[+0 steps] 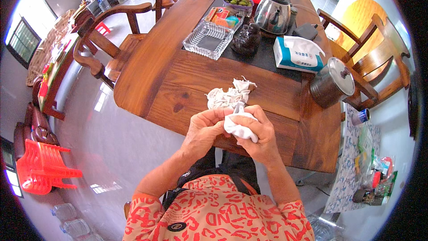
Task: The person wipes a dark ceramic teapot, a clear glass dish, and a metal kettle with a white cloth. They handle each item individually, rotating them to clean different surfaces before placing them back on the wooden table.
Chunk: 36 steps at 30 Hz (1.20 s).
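A bunched white cloth [241, 128] is in my right hand [264, 135], whose fingers wrap around its right side. The fingertips of my left hand [205, 129] pinch the cloth's left edge. Out of the top of the bundle, between my hands, pokes a small grey tool [239, 106]; its kind is not clear, and its lower part is hidden. Just beyond my fingers a crumpled heap of off-white cloth [229, 96] with frayed ends lies on the wooden table [187, 80].
Farther up the table stand a glass tray [204, 40], a dark figurine [246, 40], a tissue box [297, 55], a steel kettle [273, 13] and a bowl of green fruit [238, 0]. A lidded metal pot [331, 82] is near the right edge. Wooden armchairs [123, 45] flank the table.
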Available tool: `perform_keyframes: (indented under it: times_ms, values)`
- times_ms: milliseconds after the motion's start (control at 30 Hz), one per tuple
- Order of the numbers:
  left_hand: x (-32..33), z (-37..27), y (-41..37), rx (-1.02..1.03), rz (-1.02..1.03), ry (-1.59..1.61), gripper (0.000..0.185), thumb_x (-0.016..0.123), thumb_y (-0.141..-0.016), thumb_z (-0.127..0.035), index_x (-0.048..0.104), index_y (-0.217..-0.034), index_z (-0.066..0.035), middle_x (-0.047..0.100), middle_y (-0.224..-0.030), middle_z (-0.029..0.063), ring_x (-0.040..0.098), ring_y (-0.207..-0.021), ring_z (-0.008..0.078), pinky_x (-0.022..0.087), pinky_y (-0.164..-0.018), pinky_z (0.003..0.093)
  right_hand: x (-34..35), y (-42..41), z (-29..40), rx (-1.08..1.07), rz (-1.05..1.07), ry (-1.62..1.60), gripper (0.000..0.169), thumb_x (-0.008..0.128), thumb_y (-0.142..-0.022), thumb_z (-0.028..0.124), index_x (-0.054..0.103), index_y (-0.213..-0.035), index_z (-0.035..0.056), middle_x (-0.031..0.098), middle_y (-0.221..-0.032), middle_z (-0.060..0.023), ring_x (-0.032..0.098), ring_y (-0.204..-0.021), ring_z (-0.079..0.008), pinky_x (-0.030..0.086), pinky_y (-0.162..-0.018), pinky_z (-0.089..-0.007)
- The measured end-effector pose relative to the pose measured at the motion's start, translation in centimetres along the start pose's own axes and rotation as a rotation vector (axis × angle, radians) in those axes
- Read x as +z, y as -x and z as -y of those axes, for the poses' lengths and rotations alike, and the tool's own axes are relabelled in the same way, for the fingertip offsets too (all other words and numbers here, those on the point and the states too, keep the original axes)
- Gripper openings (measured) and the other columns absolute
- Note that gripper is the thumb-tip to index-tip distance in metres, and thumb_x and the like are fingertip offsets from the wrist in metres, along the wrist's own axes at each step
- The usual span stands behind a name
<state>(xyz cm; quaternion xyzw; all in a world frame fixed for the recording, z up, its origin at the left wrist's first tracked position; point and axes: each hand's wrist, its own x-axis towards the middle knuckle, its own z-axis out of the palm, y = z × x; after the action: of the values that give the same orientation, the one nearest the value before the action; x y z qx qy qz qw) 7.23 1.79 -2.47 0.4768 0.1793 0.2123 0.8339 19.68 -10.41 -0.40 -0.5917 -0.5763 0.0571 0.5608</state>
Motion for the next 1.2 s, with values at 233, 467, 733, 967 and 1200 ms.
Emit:
perform_keyframes:
  times_ms: [233,467,733,967,1200]
  values:
    - [0.7,-1.2,0.6,-0.002,0.051,-0.102,0.014,0.064,-0.086,0.000,0.066,-0.100,-0.001,0.070,-0.092,0.0065,0.063,-0.079,0.0109,0.052,-0.071,0.0234,-0.7,-0.4,-0.1,0.091,-0.217,0.021,0.040,0.067,-0.071,-0.001,0.066,-0.110,0.0040,0.057,-0.101,-0.0120,0.061,-0.089,-0.0259,0.050,-0.075,-0.0325]
    - [0.1,-0.1,0.3,0.026,0.115,-0.060,0.014,0.064,-0.091,-0.006,0.066,-0.103,0.000,0.067,-0.093,0.0013,0.061,-0.080,0.0065,0.050,-0.071,0.0211,-0.6,0.0,0.6,0.026,0.029,0.122,0.043,0.067,-0.070,-0.002,0.067,-0.112,0.0075,0.057,-0.100,-0.0137,0.063,-0.088,-0.0302,0.053,-0.076,-0.0350]
    - [0.1,0.6,0.6,0.141,0.156,-0.213,0.014,0.065,-0.090,-0.004,0.066,-0.104,0.000,0.068,-0.095,0.0016,0.059,-0.085,0.0054,0.050,-0.074,0.0215,-1.7,-0.1,-0.1,0.055,-0.079,0.080,0.038,0.068,-0.073,0.001,0.065,-0.111,0.0016,0.058,-0.096,-0.0112,0.062,-0.085,-0.0244,0.050,-0.072,-0.0320]
    - [-0.2,1.1,0.4,0.251,0.142,-0.279,0.014,0.064,-0.090,-0.001,0.067,-0.103,-0.001,0.067,-0.095,-0.0001,0.058,-0.084,0.0052,0.049,-0.074,0.0209,-1.4,-0.3,0.5,0.051,-0.064,0.063,0.043,0.066,-0.071,-0.001,0.065,-0.113,0.0026,0.058,-0.099,-0.0121,0.062,-0.085,-0.0260,0.051,-0.075,-0.0328]
    - [-0.7,1.7,0.0,0.285,0.086,-0.256,0.014,0.061,-0.091,0.000,0.066,-0.104,-0.001,0.066,-0.097,-0.0008,0.059,-0.091,0.0071,0.049,-0.081,0.0233,-0.9,0.7,1.2,-0.025,0.091,0.130,0.044,0.073,-0.068,0.004,0.068,-0.111,0.0108,0.059,-0.099,-0.0128,0.063,-0.085,-0.0299,0.054,-0.072,-0.0379]
